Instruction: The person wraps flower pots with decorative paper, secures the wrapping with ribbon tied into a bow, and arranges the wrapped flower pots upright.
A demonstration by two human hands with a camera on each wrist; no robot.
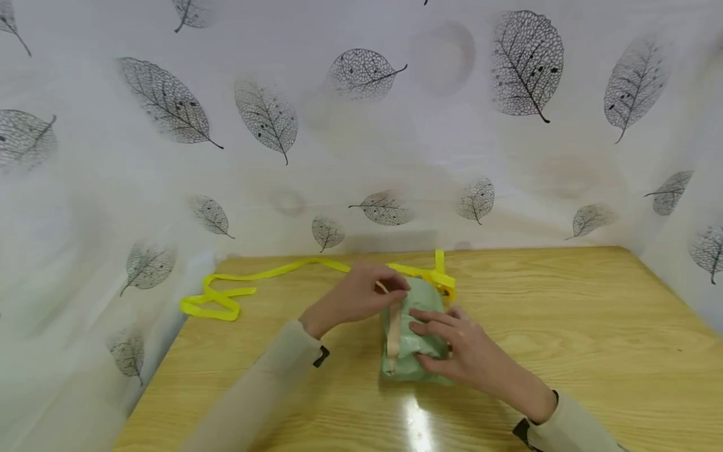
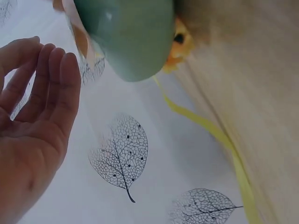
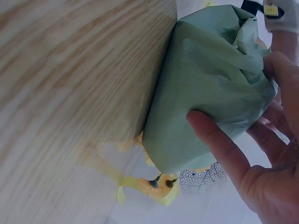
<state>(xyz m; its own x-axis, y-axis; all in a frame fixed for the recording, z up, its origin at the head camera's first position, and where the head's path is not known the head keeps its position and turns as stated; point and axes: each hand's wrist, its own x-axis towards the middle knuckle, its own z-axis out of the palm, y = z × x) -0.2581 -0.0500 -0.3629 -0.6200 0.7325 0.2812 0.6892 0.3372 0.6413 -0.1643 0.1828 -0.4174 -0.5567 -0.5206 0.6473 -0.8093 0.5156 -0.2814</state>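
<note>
A package wrapped in pale green paper (image 1: 423,294) lies on the wooden table, its paper creased and gathered on one side in the right wrist view. Along its left part runs a flat beige strip (image 1: 393,336). My left hand (image 1: 367,292) pinches the upper end of this strip between thumb and fingertips. Over the package's right side rests my right hand (image 1: 463,345), fingers spread across the top and thumb (image 3: 212,137) lying against the paper. Small yellow flowers (image 3: 159,184) with dark green bases sit at the package's far end, beside a yellow ribbon (image 1: 277,271).
The ribbon trails left along the back of the table (image 1: 565,326) and ends in a loose loop near the left edge. Behind the table hangs a white sheet (image 1: 316,176) printed with black leaf skeletons; it also covers both sides.
</note>
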